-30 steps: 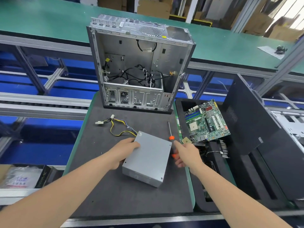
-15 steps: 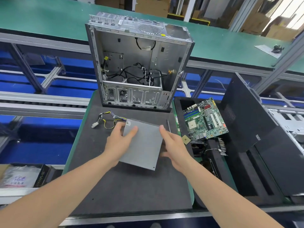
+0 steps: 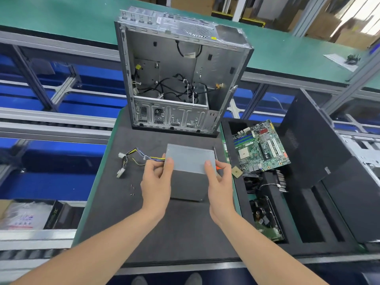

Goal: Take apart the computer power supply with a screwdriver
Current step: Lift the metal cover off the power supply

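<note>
The grey metal power supply stands on its edge on the dark mat, its broad face toward me. My left hand grips its left side and my right hand grips its right side. Its cable bundle with white plugs trails off to the left. The screwdriver, with an orange handle, lies on the mat behind the box and my right hand, mostly hidden. A few small loose screws lie left of my left hand.
An open, gutted computer case stands upright at the mat's far edge. To the right, a black foam tray holds a green motherboard, a loose chip and other parts. A black side panel leans beyond it.
The power supply went from lying flat to being lifted and turned by both hands, and now stands on edge, squared toward me. The right hand moved off the screwdriver onto the box.
</note>
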